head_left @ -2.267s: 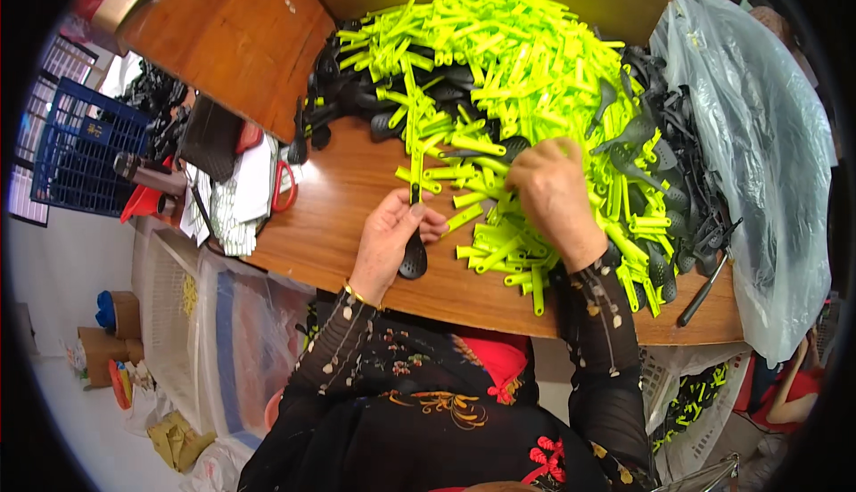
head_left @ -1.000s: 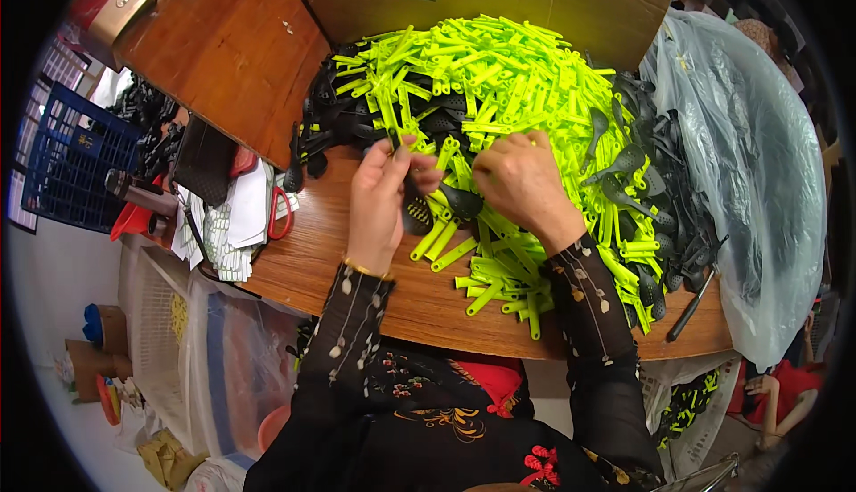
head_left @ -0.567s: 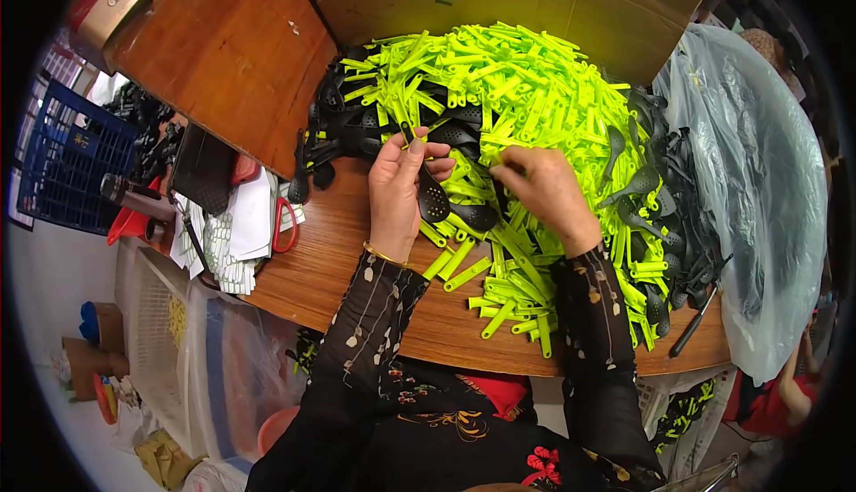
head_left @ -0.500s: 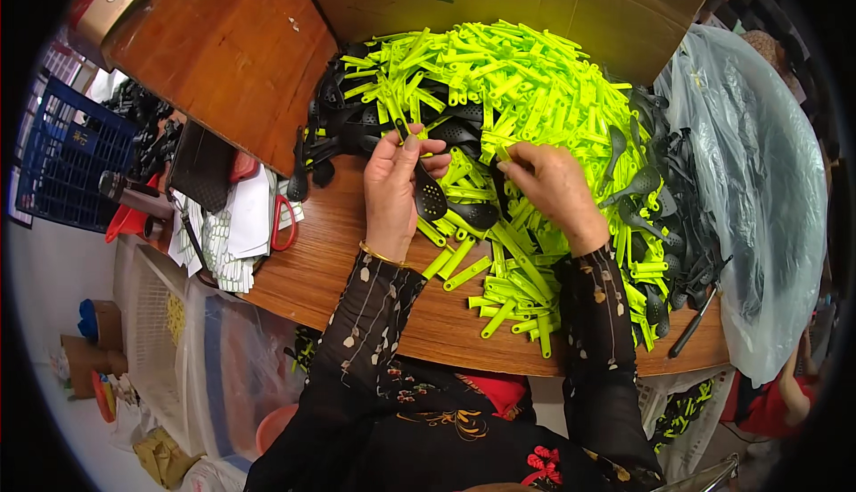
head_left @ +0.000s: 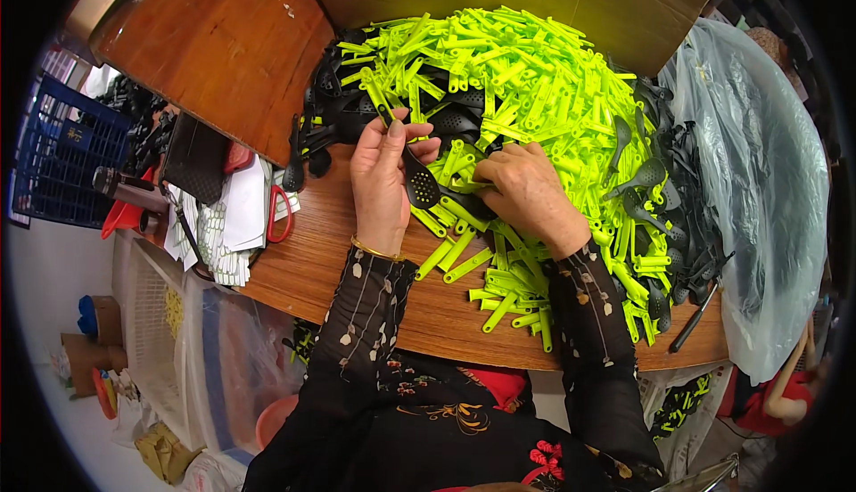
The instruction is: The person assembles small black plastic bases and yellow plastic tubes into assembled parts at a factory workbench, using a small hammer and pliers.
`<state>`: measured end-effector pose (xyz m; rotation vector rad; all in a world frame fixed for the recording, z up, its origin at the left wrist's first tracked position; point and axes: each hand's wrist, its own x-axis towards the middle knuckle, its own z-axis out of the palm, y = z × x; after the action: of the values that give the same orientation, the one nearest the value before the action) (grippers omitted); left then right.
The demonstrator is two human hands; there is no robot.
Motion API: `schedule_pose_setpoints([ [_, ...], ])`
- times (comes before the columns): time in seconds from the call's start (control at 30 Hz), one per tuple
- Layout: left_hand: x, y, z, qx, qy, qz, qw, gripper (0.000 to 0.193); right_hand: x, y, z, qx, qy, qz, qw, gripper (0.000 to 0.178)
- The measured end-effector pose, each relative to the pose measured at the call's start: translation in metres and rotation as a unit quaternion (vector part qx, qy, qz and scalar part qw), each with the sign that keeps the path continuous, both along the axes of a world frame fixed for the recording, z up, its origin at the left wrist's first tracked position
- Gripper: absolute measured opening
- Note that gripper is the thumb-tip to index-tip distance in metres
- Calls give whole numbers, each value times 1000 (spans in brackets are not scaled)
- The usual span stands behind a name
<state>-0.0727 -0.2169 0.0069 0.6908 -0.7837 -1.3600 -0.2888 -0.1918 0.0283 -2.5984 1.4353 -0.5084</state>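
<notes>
My left hand (head_left: 382,171) holds a black perforated spoon (head_left: 421,185) between thumb and fingers, its holed head hanging down beside the palm. At the spoon's upper end, above my fingertips, a lime-green handle (head_left: 374,91) lines up with it; I cannot tell whether the two are joined. My right hand (head_left: 526,191) is curled closed, low over the near edge of the pile of lime-green handles (head_left: 544,73). Its fingertips are hidden, beside another black spoon head (head_left: 468,207) partly under the hand. What they grip cannot be made out.
More black utensils (head_left: 687,216) lie along the pile's right side, near a thin dark tool (head_left: 694,321) and a clear plastic bag (head_left: 758,198). A cardboard box (head_left: 517,2) stands behind. Left are a wooden board (head_left: 214,55), papers (head_left: 242,211), red-handled scissors (head_left: 282,214) and a blue crate (head_left: 71,153).
My right hand has moved slightly down and left, toward the black spoon head, with its fingers curled further. My left hand and its spoon have shifted slightly left.
</notes>
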Motion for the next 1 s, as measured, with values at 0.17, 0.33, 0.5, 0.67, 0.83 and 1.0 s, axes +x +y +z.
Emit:
schedule_pose_setpoints([
  [0.17, -4, 1, 3, 37, -17, -55, 998, 30, -21, -3, 16, 14, -124, 10, 992, 18],
  [0.33, -17, 14, -1, 42, -102, -180, 977, 27, -45, -5, 32, 52, -172, -15, 984, 23],
  [0.5, -42, 30, -8, 44, -110, -309, 944, 27, -59, -10, 3, -150, 21, -202, 968, 48],
  [0.67, -47, 28, -4, 25, -67, -184, 980, 25, -45, -2, 15, -120, -29, -60, 991, 25],
  [0.83, -32, 13, -14, 67, 19, -88, 994, 27, -46, 1, 28, -52, -26, -35, 998, 16],
  [1.0, -29, 14, -16, 58, 22, -96, 993, 28, -61, 5, 44, 87, -104, 9, 991, 10],
])
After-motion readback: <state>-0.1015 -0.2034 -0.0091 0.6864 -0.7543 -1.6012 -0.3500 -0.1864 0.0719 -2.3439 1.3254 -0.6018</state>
